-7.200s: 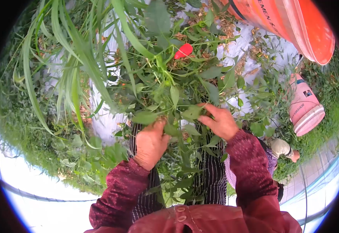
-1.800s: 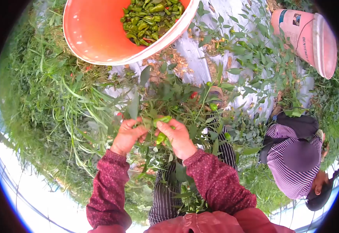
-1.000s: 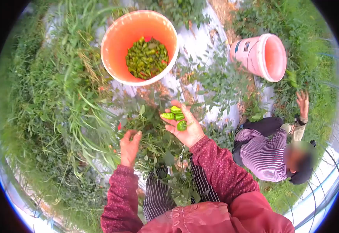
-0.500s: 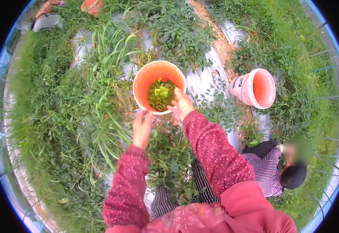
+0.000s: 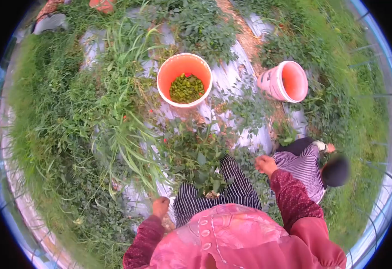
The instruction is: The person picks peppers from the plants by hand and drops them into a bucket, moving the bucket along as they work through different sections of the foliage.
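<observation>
A bucket (image 5: pixel 162 80) with an orange inside and white rim stands ahead of me, with many small green peppers (image 5: pixel 187 88) and a bit of red at its bottom. My left hand (image 5: pixel 161 207) hangs low beside my striped trouser leg, fingers curled, nothing visible in it. Out to the right, my right hand (image 5: pixel 266 165) is closed in a loose fist near the other person's striped top, also with nothing showing. Between my knees and the bucket grows a leafy plant (image 5: pixel 200 157) with a few red spots.
A second pinkish bucket (image 5: pixel 272 85) leans at the right. Below it a person in a striped top (image 5: pixel 301 172) crouches among the plants. Grass (image 5: pixel 133 152) and plants crowd the left, with silvery plastic sheeting (image 5: pixel 236 74) between rows. An orange bucket (image 5: pixel 102 5) lies at the far left.
Both hands have drawn back from the bucket, the left down to my knee, the right outward. The light green pieces blurred over the bucket have settled among the peppers.
</observation>
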